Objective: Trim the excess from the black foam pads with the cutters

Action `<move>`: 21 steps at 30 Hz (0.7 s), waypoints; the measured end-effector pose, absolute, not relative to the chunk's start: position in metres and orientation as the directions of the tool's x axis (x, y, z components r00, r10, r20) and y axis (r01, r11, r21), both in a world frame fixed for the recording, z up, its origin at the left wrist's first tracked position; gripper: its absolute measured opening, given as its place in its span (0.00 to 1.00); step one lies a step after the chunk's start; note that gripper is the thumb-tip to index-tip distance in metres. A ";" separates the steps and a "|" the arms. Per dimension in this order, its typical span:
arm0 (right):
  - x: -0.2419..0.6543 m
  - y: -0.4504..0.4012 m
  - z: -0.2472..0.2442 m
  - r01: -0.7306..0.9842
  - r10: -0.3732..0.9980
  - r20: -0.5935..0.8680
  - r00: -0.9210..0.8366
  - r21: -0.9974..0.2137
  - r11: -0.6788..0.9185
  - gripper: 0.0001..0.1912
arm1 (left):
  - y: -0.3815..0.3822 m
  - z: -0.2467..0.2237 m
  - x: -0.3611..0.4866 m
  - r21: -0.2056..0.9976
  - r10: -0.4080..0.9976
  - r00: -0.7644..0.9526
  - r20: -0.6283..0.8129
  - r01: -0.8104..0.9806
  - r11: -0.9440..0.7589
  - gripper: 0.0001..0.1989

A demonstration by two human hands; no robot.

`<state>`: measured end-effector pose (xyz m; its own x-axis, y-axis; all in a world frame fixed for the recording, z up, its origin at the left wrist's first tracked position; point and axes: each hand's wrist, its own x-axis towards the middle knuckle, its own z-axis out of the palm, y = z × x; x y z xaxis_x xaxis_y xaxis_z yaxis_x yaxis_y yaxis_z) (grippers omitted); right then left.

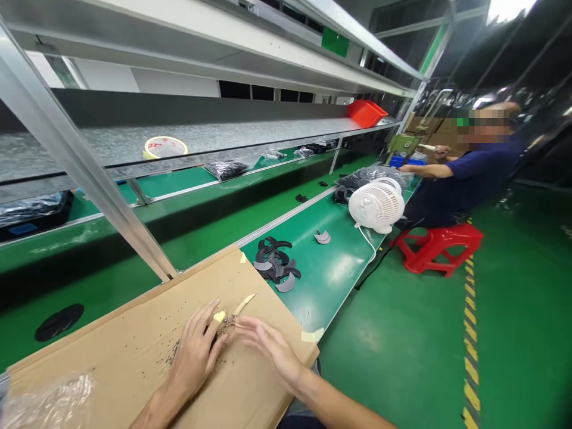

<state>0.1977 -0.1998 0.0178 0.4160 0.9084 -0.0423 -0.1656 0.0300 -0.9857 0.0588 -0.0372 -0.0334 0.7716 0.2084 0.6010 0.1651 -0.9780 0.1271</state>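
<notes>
My left hand (196, 345) lies over the cardboard sheet (259, 387), fingers stretched and slightly apart, with small dark bits (168, 353) scattered under and around it. Something pale yellow (219, 316) shows at its fingertips; I cannot tell whether it is tape on a finger or part of the tool. Just beyond lies a small hand tool (243, 305) with a pale yellow wrapped length and metal parts, its exact kind unclear. My right hand (272, 348) reaches in from the right, fingers extended, tips beside the tool's metal end. Whether they touch it is unclear.
Curved black and grey pieces (277, 265) lie piled on the green bench (313, 286). Farther along stand a white fan (378, 205) and a bag of dark parts (353, 182). A metal post (111, 196) rises at left. A co-worker (469, 161) sits on a red stool (440, 244).
</notes>
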 end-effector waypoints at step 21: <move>0.256 -0.483 0.011 -0.397 -0.047 -0.448 0.893 -0.734 -0.551 0.15 | -0.176 0.031 0.117 0.618 0.098 0.969 -0.225 0.219 -0.755 0.18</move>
